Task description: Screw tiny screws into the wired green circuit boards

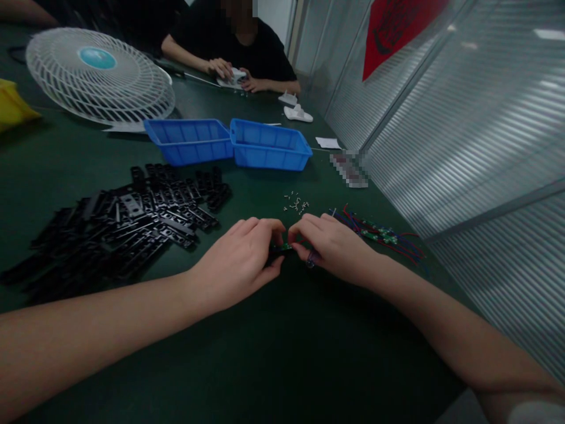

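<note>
Above the dark green table, my left hand (241, 259) is closed around a small black plastic part (274, 252), mostly hidden by the fingers. A small green circuit board (285, 247) shows at the right end of that part. The fingertips of my right hand (333, 244) pinch the board's right end, where a bit of red wire shows. Whether the board sits inside the black part, I cannot tell. Just beyond my hands lies a scatter of small screws (296, 203). Wired green circuit boards (384, 234) lie in a bundle to the right of my right hand.
Black plastic parts (145, 218) form a big pile at left. Two blue bins (271, 154) stand behind the screws. Farther back are a white fan grille (101, 76), a yellow container (13, 106) and white parts (298, 113). Another person's hands (233, 75) hold a white piece across the table.
</note>
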Demonstrator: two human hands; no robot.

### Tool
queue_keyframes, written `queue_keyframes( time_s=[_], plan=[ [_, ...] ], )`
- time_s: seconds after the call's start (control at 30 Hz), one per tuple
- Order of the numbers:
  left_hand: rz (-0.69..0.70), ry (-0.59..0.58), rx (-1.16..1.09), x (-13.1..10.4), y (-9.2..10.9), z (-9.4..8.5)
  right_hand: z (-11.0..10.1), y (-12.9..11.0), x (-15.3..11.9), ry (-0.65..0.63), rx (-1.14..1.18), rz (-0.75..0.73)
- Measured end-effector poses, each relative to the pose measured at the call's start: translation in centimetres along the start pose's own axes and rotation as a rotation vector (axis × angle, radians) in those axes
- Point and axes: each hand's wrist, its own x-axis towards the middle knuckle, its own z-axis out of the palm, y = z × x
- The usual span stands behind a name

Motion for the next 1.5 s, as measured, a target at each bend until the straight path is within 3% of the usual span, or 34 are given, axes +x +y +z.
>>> queue_keyframes(
  time_s=[0.47, 0.7, 1.13, 1.5],
  plan=[
    [-0.1, -0.053, -0.073, 0.1, -0.3, 0.5, 0.8, -0.7, 0.5, -0.054, -0.291, -0.062],
    [-0.068, -0.05, -0.043, 0.1, -0.1, 0.3, 0.6, -1.6, 0.2, 0.02, -0.384, -0.083],
    [-0.054, -0.06, -0.033, 0.1, -0.1, 0.1, 0.7, -1.8, -0.2, 0.056, -0.284, -0.156],
    [-0.009, -0.14, 0.156, 0.2, 0.1, -0.2, -0.2, -0.9, -0.3, -0.073, 0.1, -0.02]
  ],
)
